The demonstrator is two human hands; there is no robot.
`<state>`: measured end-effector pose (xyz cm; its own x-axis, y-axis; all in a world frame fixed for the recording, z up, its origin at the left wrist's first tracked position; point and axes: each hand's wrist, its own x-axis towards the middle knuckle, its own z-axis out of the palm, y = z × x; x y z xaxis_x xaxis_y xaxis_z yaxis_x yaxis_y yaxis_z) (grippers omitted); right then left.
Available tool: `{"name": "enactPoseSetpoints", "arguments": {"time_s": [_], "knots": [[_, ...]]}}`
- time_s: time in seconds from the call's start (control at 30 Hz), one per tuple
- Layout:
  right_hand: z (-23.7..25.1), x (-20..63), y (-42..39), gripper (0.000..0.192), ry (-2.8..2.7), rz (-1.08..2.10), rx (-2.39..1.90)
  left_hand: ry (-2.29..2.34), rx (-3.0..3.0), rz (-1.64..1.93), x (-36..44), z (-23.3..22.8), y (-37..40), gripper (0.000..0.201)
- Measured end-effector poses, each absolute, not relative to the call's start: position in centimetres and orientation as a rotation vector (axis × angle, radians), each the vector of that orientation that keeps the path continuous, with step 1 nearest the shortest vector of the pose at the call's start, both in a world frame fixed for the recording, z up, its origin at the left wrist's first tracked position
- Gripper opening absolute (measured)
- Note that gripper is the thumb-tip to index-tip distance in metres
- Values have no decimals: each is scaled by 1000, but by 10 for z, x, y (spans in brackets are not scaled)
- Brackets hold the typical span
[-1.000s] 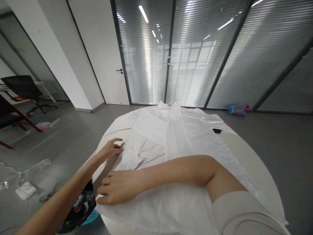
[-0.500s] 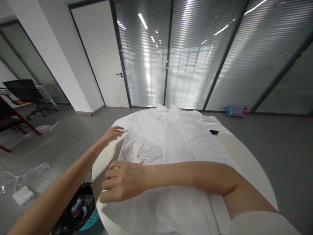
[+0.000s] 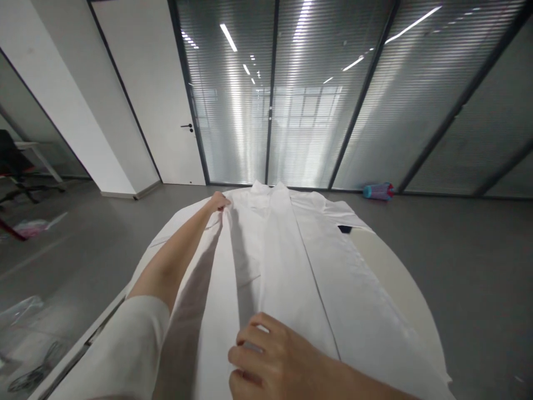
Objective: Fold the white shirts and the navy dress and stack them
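Lifting the left part of a white shirt into a long ridge

A white, collared cloth shirt [image 3: 291,266] lies spread over a round, off-white table [image 3: 387,266], its collar at the far side. The left hand [image 3: 219,201] has its fingers together, pinching cloth near the shoulder. The right hand [image 3: 275,355] is at the nearer end, fingers curled just beside the ridge; whether they grip the cloth cannot be told.

The work looks partway along: the shirt's right part lies mostly flat, with its sleeve out, while the left part stands raised and is not yet settled. No finished fold shows.

As for containers, crumpled clear plastic [image 3: 20,311] on the floor could be a bag, its contents unclear. A blue-and-pink cylinder [image 3: 377,191] lies by the glass wall [image 3: 308,111]; whether it holds anything cannot be seen.
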<state>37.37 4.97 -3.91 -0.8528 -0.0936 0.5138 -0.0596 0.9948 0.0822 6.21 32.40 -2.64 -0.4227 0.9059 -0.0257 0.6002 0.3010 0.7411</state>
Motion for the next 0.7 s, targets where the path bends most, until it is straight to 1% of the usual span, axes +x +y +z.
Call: {"name": "enactPoseSetpoints", "arguments": {"time_s": [0.1,0.17,0.27,0.37,0.53,0.7], "knots": [[-58,382,50,17,-2621,52,71,2104,1415,970,90,-34,350,25],[-68,385,50,18,-2620,144,24,2102,1485,983,115,-41,366,30],[-74,391,52,25,-2632,224,-60,2107,1619,986,152,-56,381,26],[-71,400,56,26,-2673,254,-35,2115,1723,963,176,-73,383,22],[-70,409,63,32,-2815,357,-9,2155,1796,898,184,-93,377,26],[-90,411,63,25,-2865,505,-2,2161,1900,884,184,-98,375,26]]}}
